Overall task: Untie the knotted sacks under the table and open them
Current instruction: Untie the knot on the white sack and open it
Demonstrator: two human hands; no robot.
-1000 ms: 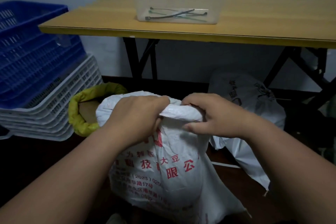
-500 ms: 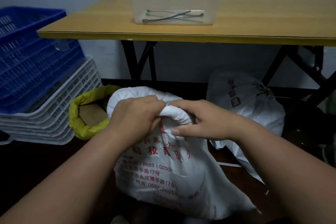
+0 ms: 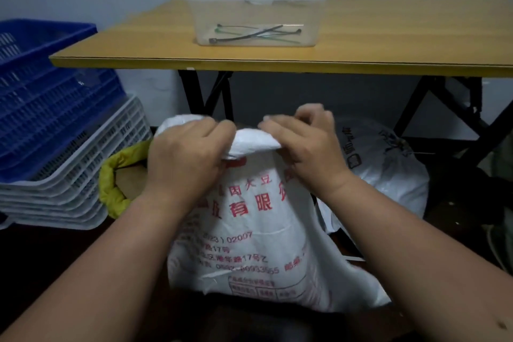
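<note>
A white woven sack (image 3: 249, 244) with red printed characters stands on the dark floor right in front of me. Its top edge is rolled into a thick rim. My left hand (image 3: 186, 158) grips that rim on the left and my right hand (image 3: 308, 147) grips it on the right, both fists closed on the fabric. Behind it to the right, under the table, lies a second white sack (image 3: 388, 175) with dark print and a bunched top. To the left sits a yellow sack (image 3: 111, 183), its mouth rolled down and open.
The wooden table (image 3: 388, 44) with black folding legs spans the view above the sacks. On it stands a clear plastic bin (image 3: 255, 16) holding several cable ties. Stacked blue and white crates (image 3: 55, 133) fill the left side against the wall.
My hands have moved apart along the rolled rim and lifted it a little. The sack stands taller, and more of its red print shows below my hands.
</note>
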